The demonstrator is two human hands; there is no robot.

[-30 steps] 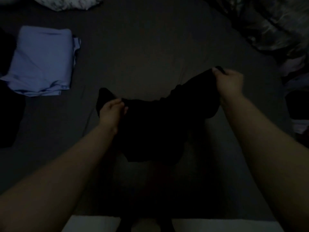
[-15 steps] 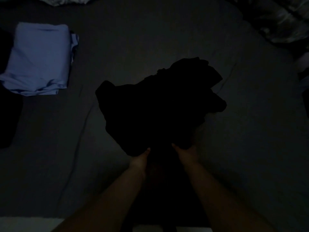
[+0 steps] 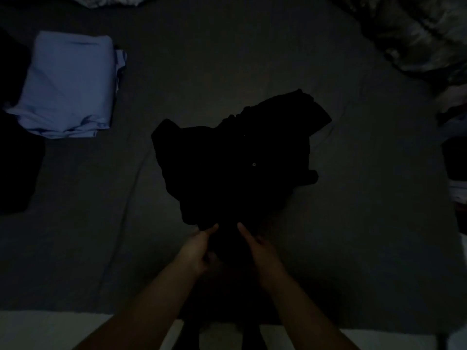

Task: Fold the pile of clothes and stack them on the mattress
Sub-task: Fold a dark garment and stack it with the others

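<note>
A black garment (image 3: 235,162) lies crumpled in the middle of the dark grey mattress (image 3: 353,236). My left hand (image 3: 197,248) and my right hand (image 3: 257,248) sit side by side at its near edge. Their thumbs point toward the cloth, and the fingers seem to pinch dark fabric that hangs down between them toward me. The room is very dim, so the grip is hard to make out. A folded light blue garment (image 3: 68,84) lies at the far left of the mattress.
Dark folded clothes (image 3: 17,168) lie at the left edge beside the blue one. A rumpled patterned blanket (image 3: 417,34) fills the far right corner. More clothes (image 3: 454,160) sit at the right edge. The mattress's pale front edge (image 3: 50,329) runs along the bottom.
One second ago my hands held the black garment spread wide apart. They have come together at its near edge, and the garment has dropped onto the mattress in a heap.
</note>
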